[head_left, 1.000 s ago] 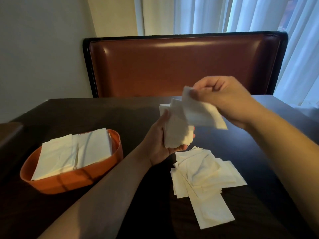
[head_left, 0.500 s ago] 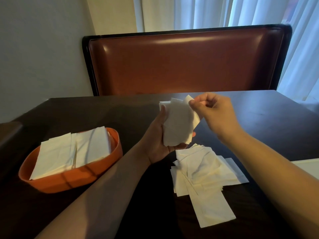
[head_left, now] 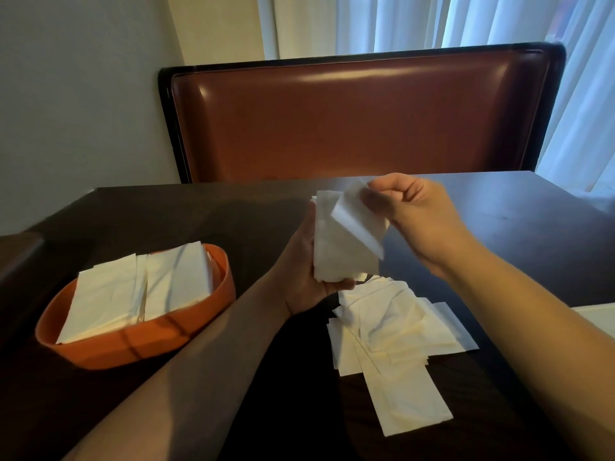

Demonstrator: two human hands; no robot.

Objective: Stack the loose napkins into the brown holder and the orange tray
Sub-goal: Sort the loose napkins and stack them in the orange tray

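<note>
While the left hand [head_left: 306, 277] grips a soft wad of folded napkins [head_left: 336, 257], the right hand [head_left: 416, 217] pinches one thin rectangular sheet [head_left: 359, 224] — matte white paper — above the dark glossy tabletop [head_left: 199, 221].

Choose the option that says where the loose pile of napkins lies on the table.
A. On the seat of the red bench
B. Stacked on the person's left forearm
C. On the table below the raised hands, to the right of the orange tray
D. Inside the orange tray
C: the loose pile of napkins lies spread on the dark table under the hands, apart from the orange tray at the left.
</note>
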